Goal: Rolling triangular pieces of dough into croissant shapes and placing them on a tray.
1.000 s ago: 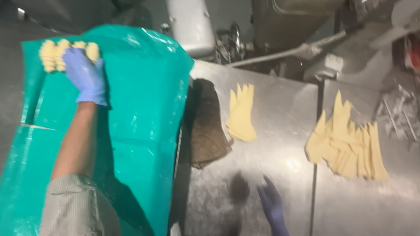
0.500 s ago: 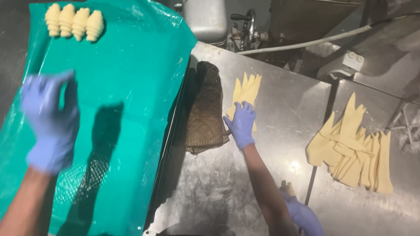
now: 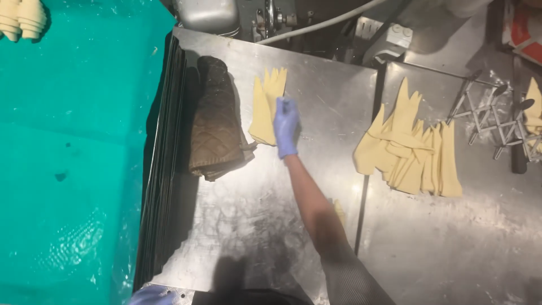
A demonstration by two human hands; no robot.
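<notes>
The right hand [image 3: 286, 125], in a blue glove, is laid on the small stack of dough triangles [image 3: 264, 107] at the far side of the steel worktop [image 3: 248, 226], the fingers curled down onto the top piece; whether that piece is already pinched or merely touched cannot be told. Half a second ago this hand was just arriving at the same stack, so contact with the dough has now been made and the top triangle appears to be the piece being taken up. The left hand [image 3: 151, 295], which was spread over the green sheet half a second ago, has been drawn back to the near corner of the worktop, where only a sliver of glove is seen at the bottom edge; its grip cannot be judged. Just left of the stack a brown quilted oven mitt [image 3: 215, 121] is lying, beside a pile of dark trays [image 3: 164, 169]. Rolled dough pieces [image 3: 22, 18] are lined up at the far corner of the green sheet [image 3: 73, 158]. A larger heap of triangles [image 3: 409, 149] is spread well to the right, near an expandable wheel cutter [image 3: 497, 121].
</notes>
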